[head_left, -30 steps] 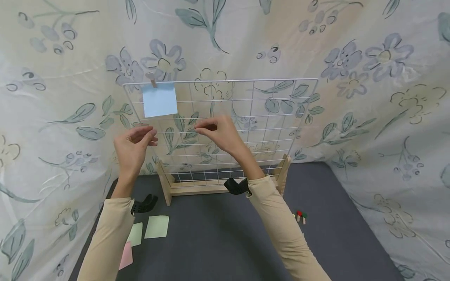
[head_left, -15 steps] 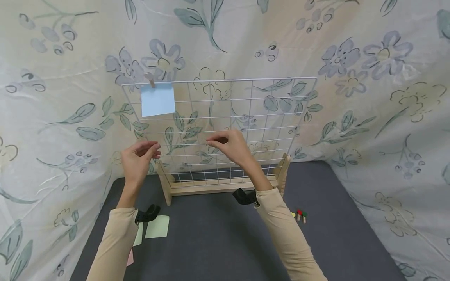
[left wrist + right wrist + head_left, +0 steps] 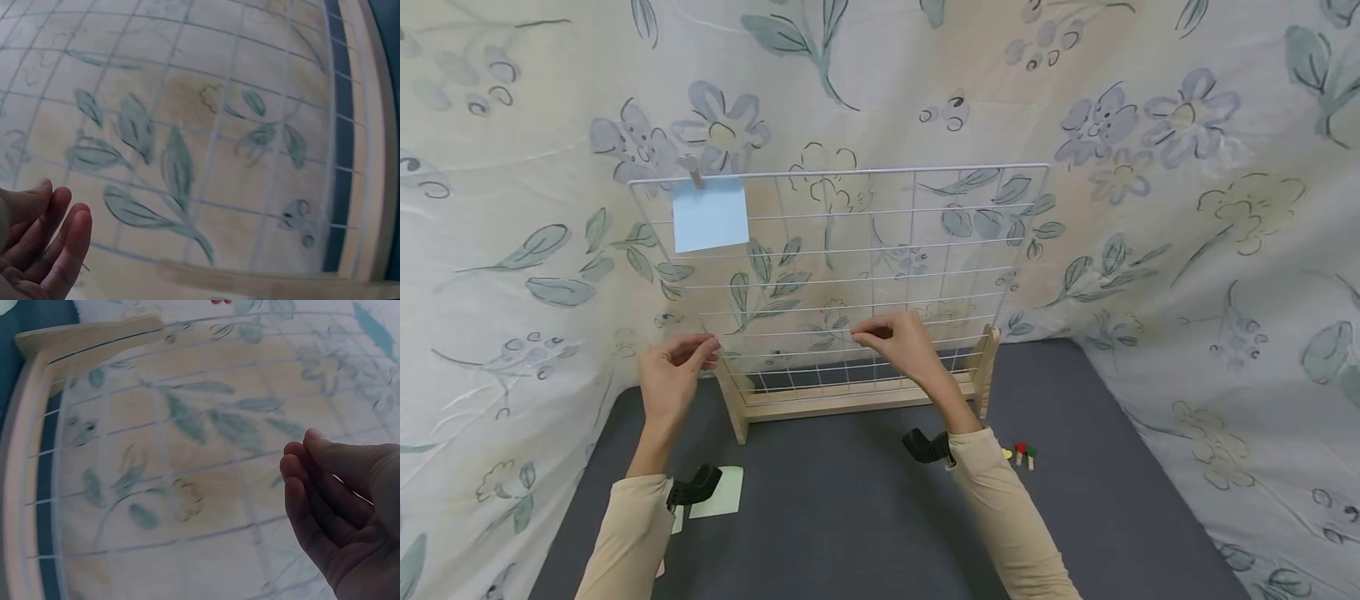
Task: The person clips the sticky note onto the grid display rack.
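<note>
In the head view a white wire grid (image 3: 913,207) stands upright in a wooden base (image 3: 835,404). A light blue paper square (image 3: 711,218) hangs at its upper left under a small wooden clip (image 3: 696,173). My left hand (image 3: 670,379) hovers before the grid's lower left side, fingers loosely bent and holding nothing. Before the lower middle is my right hand (image 3: 904,343), its thumb near the index fingertip and nothing visible between them. Both wrist views show the left hand (image 3: 44,244) and right hand (image 3: 337,506) apart from the wires.
On the dark table (image 3: 820,517) lies a pale green paper square (image 3: 724,493) at the left, with other paper partly hidden by my left arm. Small pegs with red (image 3: 1020,450) and green (image 3: 1031,454) tops lie right of my right sleeve. Flowered cloth (image 3: 1150,275) surrounds the table.
Both hands have come down along the grid, away from the blue paper's height. The head view has turned slightly right, so the scene sits further left. The paper stays clipped.
</note>
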Tool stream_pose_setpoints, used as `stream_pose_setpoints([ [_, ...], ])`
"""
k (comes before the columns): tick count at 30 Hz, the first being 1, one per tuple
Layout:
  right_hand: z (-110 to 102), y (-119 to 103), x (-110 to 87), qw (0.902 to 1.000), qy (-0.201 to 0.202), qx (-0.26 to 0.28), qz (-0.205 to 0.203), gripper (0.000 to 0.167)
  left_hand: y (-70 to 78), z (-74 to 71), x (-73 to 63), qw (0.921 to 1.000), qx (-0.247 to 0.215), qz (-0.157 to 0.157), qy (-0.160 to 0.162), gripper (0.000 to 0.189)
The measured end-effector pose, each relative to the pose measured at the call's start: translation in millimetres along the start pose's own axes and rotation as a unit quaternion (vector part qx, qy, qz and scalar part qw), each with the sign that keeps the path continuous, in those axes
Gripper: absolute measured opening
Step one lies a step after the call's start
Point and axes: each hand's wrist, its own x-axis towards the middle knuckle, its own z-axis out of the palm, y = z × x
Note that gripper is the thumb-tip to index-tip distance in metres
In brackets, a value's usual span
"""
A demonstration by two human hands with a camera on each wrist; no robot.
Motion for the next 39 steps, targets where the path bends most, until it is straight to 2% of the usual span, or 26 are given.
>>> stream_pose_setpoints([
  [5, 3, 26, -19.7, 0.9988, 0.011, 0.001, 0.048, 0.015, -19.2, 0.0, -8.9, 0.9999, -0.002, -0.009, -0.01, 0.018],
  [10, 3, 48, -35.7, 0.9985, 0.018, -0.006, 0.051, 0.016, -38.1, 0.9, -22.8, 0.9988, 0.022, -0.042, -0.007, 0.017],
  [16, 3, 69, -53.8, 0.9974, 0.031, -0.008, 0.065, 0.013, -66.4, 3.1, -45.0, 0.9953, 0.032, -0.087, -0.026, 0.02],
  [17, 3, 72, -57.0, 0.9969, 0.032, -0.01, 0.071, 0.013, -84.3, 3.0, -46.7, 0.9965, -0.004, -0.077, -0.033, 0.02],
  [19, 3, 78, -63.4, 0.9959, 0.032, -0.01, 0.083, 0.013, -103.6, 1.8, -51.9, 0.9956, -0.018, -0.085, -0.036, 0.023],
  [22, 3, 89, -72.8, 0.9942, 0.036, -0.017, 0.1, 0.015, -151.8, 0.8, -56.8, 0.9934, -0.043, -0.103, -0.029, 0.026],
  [23, 2, 92, -75.9, 0.9936, 0.038, -0.016, 0.105, 0.016, -171.7, 0.7, -57.5, 0.9936, -0.037, -0.103, -0.027, 0.027],
  [24, 2, 96, -79.0, 0.9931, 0.043, -0.018, 0.108, 0.016, -180.6, 0.8, -60.3, 0.993, 0.006, -0.117, -0.019, 0.028],
  [26, 1, 104, -85.4, 0.9924, 0.05, -0.018, 0.111, 0.015, -216.0, 1.1, -63.4, 0.9926, 0.034, -0.116, -0.007, 0.027],
  [29, 0, 114, -95.0, 0.9922, 0.053, -0.001, 0.112, 0.014, -244.8, -1.2, -71.0, 0.9882, 0.104, -0.112, 0.007, 0.022],
  [31, 0, 119, -101.3, 0.9923, 0.052, 0.008, 0.112, 0.014, -247.4, -4.5, -77.8, 0.9849, 0.122, -0.122, 0.011, 0.019],
  [34, 0, 123, -109.5, 0.9912, 0.052, 0.009, 0.121, 0.013, -242.3, -8.4, -87.5, 0.9796, 0.15, -0.133, 0.013, 0.014],
  [35, 0, 125, -112.0, 0.9908, 0.052, 0.008, 0.125, 0.013, -240.9, -10.0, -90.2, 0.9801, 0.148, -0.131, 0.009, 0.016],
  [39, -2, 133, -121.9, 0.9869, 0.06, -0.016, 0.149, 0.014, -192.9, -13.8, -101.2, 0.9781, 0.162, -0.131, 0.006, 0.014],
])
